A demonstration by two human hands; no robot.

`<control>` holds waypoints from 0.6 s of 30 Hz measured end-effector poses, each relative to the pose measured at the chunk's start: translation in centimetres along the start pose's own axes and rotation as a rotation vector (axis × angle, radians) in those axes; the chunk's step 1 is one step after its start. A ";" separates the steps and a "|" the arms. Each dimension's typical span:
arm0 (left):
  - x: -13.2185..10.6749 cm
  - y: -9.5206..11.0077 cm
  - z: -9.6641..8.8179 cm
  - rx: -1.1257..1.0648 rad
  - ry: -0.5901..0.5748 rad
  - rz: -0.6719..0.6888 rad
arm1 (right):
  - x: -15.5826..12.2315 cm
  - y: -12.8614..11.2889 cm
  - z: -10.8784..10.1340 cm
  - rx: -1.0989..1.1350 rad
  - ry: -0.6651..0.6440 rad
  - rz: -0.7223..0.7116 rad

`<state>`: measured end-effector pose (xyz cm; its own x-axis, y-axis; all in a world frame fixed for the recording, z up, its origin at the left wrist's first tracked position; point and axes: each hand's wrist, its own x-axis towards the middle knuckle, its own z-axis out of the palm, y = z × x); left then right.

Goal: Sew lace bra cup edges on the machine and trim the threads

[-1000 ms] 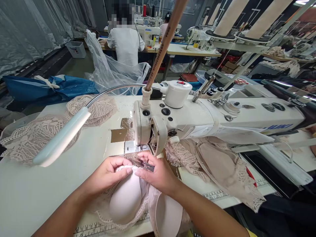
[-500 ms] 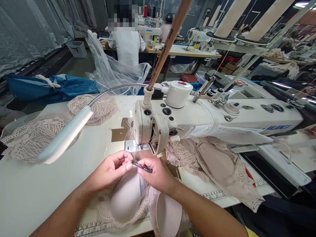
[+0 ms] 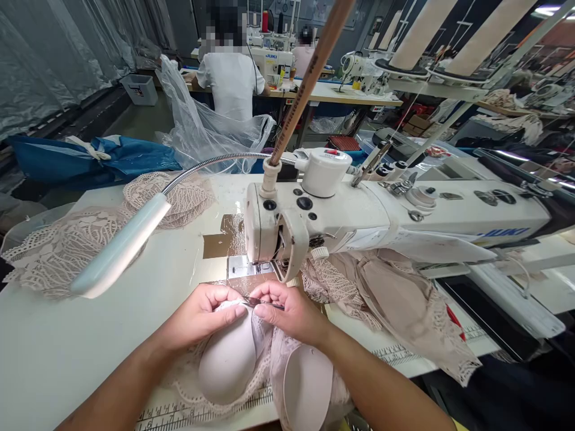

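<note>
A pale pink bra (image 3: 227,362) with moulded cups and lace edging lies over the front of the table, close to me. My left hand (image 3: 211,314) is closed, pinching the top of one cup between thumb and fingers. My right hand (image 3: 285,308) is closed on a small dark metal tool, which looks like thread snips (image 3: 252,301). Its tip meets the bra's edge right by my left fingertips. Fingers partly hide the tool. The second cup (image 3: 308,386) hangs at the table's front edge under my right forearm. Just beyond both hands is the sewing machine's needle area (image 3: 251,266).
A white sewing machine (image 3: 345,209) spans the right side. The lamp (image 3: 121,245) on a bendable neck reaches over the left. Stacked lace pieces (image 3: 67,248) lie at left; more bra pieces (image 3: 395,287) lie under the machine arm. A person (image 3: 231,78) sits at another machine beyond.
My left thumb and fingers have shifted slightly along the cup's edge. My right hand has turned a little, and the tool lies flatter against the fabric. The bra has moved slightly.
</note>
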<state>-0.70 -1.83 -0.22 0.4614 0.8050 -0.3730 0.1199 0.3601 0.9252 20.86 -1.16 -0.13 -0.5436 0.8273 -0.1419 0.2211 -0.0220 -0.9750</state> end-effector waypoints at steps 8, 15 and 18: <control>0.2 -0.3 0.1 0.044 -0.006 0.037 | 0.1 -0.1 0.8 -0.047 0.062 -0.033; 0.2 0.0 0.4 0.091 0.005 0.037 | 0.3 -0.1 1.1 0.019 0.105 -0.052; 0.3 0.1 0.6 0.093 -0.001 0.072 | 0.4 0.0 1.4 0.098 0.062 -0.009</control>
<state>-0.04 -1.86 -0.15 0.4725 0.8268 -0.3051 0.1672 0.2558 0.9522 19.49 -1.59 -0.38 -0.4935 0.8607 -0.1252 0.1349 -0.0665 -0.9886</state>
